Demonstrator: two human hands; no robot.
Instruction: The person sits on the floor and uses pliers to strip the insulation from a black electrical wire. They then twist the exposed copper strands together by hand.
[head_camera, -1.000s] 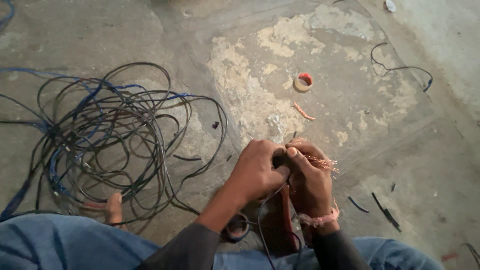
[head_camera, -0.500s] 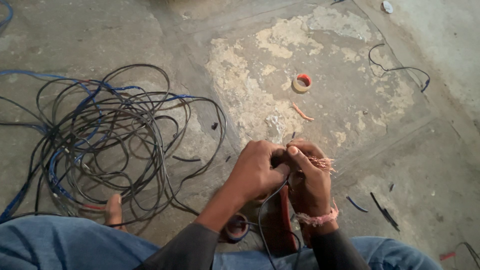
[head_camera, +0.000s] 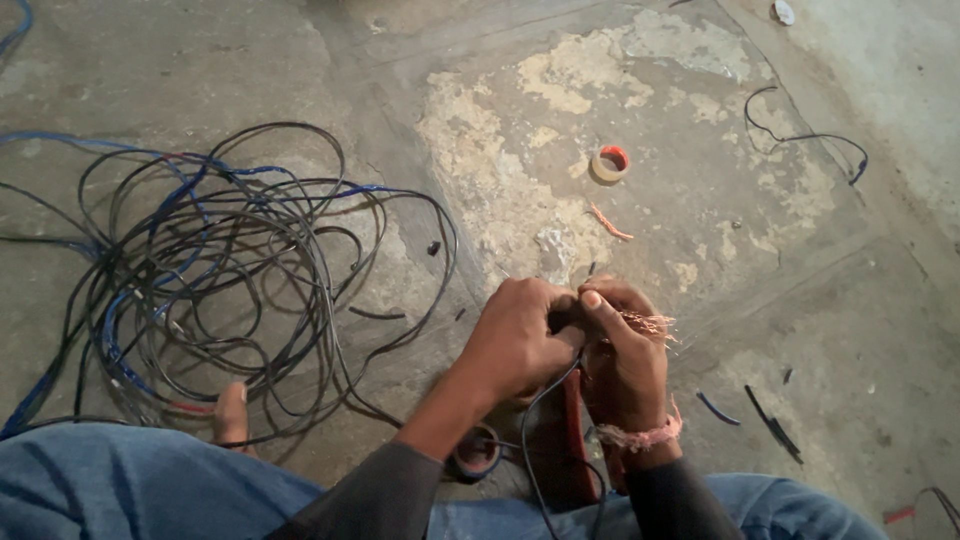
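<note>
Head view, one frame only. Landmark = the tangled cable pile (head_camera: 215, 280), black and blue strands, loose on the concrete floor (head_camera: 330, 70).

Left hand (head_camera: 515, 335): just right of the pile, fingers curled shut around a black wire (head_camera: 545, 400). Right hand (head_camera: 628, 350): touching the left hand on its far side from the pile, also closed, thumb pressed forward. Bare copper strands (head_camera: 650, 322) fan out from between the thumb and fingers of the right hand, pointing away from the pile. The wire drops from the two fists down toward the person's lap, right of the pile.

Pink band (head_camera: 640, 436) on the right wrist. Dark grey sleeves on both arms, blue jeans (head_camera: 120, 485) along the bottom edge, below the pile. A bare toe (head_camera: 231, 412) sits at the pile's lower rim, touching its loops.

Dark tape roll (head_camera: 476, 452) on the floor under the left forearm, right of the pile. Orange-red tape roll (head_camera: 610, 163) well apart from the pile, up and right, on the patchy bit of floor. Small orange offcut (head_camera: 610, 222) just below that roll. Thin black wire scrap (head_camera: 810, 137) far right of the pile. Short black and blue insulation offcuts (head_camera: 745, 410) right of the hands.
</note>
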